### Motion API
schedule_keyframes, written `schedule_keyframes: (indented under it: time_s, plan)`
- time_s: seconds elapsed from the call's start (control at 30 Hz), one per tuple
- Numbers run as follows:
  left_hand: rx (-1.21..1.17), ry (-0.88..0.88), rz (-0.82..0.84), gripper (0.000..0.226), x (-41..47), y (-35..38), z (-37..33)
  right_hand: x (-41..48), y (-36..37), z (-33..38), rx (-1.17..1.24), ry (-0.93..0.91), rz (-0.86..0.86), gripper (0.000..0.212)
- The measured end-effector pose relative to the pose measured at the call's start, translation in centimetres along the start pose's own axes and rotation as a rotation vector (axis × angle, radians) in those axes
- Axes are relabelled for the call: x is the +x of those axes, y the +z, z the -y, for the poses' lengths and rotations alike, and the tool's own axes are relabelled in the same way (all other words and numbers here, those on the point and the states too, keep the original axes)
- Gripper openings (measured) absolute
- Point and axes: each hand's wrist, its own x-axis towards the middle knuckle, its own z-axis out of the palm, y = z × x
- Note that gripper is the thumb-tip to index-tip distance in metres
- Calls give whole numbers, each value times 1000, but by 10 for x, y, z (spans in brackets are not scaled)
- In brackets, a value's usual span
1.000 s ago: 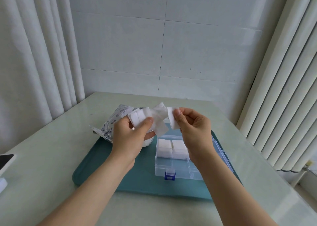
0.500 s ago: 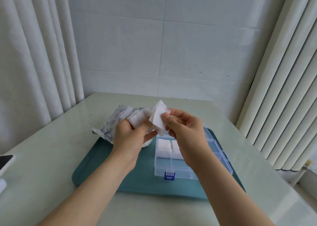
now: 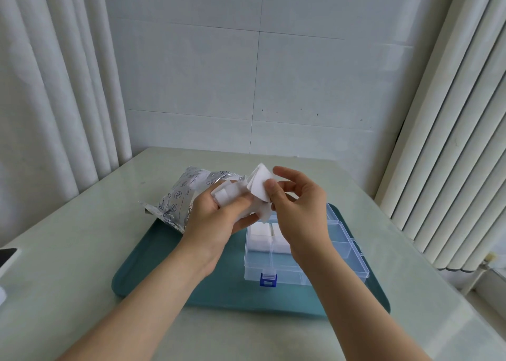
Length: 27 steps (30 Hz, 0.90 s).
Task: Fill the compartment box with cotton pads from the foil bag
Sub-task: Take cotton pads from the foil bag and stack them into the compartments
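The right hand (image 3: 298, 210) is closing back in on the left hand (image 3: 210, 218), the gap seen a second ago now gone. Nearest, the compartment box (image 3: 342, 253) is sitting on the teal tray (image 3: 164, 267), straight below the right hand. The right thumb is pinching a loose pad (image 3: 258, 186), its other fingers fanning out. The left hand is gripping the stack of cotton pads (image 3: 227, 195). The foil bag (image 3: 180, 196) is lying behind.

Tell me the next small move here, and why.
Probably peel the single pad free with the right hand and lower it into the compartment box. The right hand pinches that pad off the stack held by the left hand, above the box, where two compartments hold pads and the near ones look empty.
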Motion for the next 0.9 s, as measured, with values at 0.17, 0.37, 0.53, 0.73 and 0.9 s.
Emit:
schedule_keyframes:
  time_s: [0.17, 0.37, 0.53, 0.73, 0.9]
  plan:
    - [81, 18, 4, 13, 1, -2, 1, 1, 0, -2, -96, 0, 100, 25]
    - [169, 42, 49, 13, 4, -5, 4, -1, 1, 1, -135, 8, 181, 22]
    - [175, 52, 51, 20, 4, -5, 3, 5, -5, -1, 59, 14, 62, 9]
    - [190, 55, -9, 22, 3, -10, -1, 17, -19, 2, 167, -15, 11, 19]
    - [225, 42, -34, 21, 2, -10, -7, 15, -29, 0, -84, -34, 336, 26]
